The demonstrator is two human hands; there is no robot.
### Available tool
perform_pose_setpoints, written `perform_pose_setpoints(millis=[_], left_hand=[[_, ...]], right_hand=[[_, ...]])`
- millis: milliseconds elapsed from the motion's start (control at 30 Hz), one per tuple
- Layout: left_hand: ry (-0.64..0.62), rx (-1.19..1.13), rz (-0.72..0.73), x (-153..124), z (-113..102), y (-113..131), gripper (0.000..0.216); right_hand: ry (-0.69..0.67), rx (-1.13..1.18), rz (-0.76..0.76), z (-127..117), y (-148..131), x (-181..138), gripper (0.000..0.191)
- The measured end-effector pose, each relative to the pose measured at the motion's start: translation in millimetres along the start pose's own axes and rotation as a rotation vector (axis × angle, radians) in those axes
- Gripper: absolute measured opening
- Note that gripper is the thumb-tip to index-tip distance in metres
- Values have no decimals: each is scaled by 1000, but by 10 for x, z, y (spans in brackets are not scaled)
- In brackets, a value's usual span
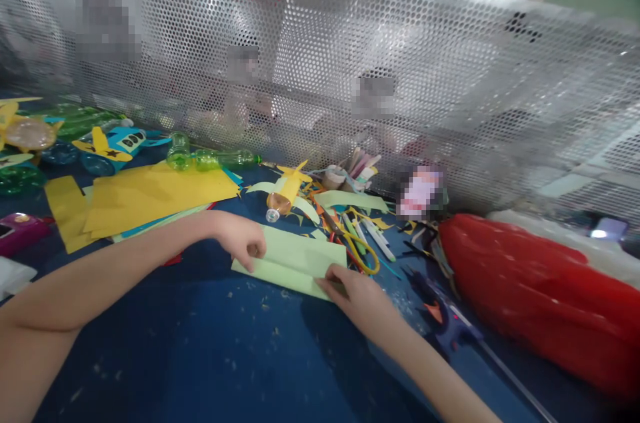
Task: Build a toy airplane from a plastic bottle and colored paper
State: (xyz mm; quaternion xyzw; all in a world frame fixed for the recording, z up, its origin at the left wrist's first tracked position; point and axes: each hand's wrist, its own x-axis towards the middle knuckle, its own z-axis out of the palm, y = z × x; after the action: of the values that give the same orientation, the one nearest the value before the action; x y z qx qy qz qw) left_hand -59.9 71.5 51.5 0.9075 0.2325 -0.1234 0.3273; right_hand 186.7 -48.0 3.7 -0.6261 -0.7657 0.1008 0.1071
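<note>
A sheet of pale green paper (pixel 300 253) lies on the blue table, its near edge folded up in a strip. At its left end my left hand (pixel 243 242) is closed on the paper, thumb and fingers curled at the fold. My right hand (pixel 357 290) pinches the near edge toward the right end. Just beyond the paper stands a small plane (pixel 286 193) made from a bottle with yellow and pale green paper. Yellow-handled scissors (pixel 363 250) rest beside the paper's right end, next to several markers (pixel 377 240).
Yellow sheets (pixel 160 196) are stacked at the left, with plastic bottles (pixel 220 158) and a blue paper plane (pixel 125 143) behind. At the right lie a glue gun (pixel 450 320) with its cord and a red plastic bag (pixel 530 290). A perforated metal panel (pixel 310 30) stands along the back.
</note>
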Motion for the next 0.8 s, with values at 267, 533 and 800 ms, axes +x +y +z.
perform_pose_setpoints(millis=[267, 533, 800], left_hand=[[-93, -174, -111, 64, -16, -273, 8], [-86, -72, -137, 64, -3, -189, 7], [-103, -45, -130, 57, 1, -158, 14]], right_hand=[[152, -133, 40, 177, 87, 37, 24], [134, -149, 58, 222, 127, 69, 28], [112, -160, 77, 228, 122, 78, 29]])
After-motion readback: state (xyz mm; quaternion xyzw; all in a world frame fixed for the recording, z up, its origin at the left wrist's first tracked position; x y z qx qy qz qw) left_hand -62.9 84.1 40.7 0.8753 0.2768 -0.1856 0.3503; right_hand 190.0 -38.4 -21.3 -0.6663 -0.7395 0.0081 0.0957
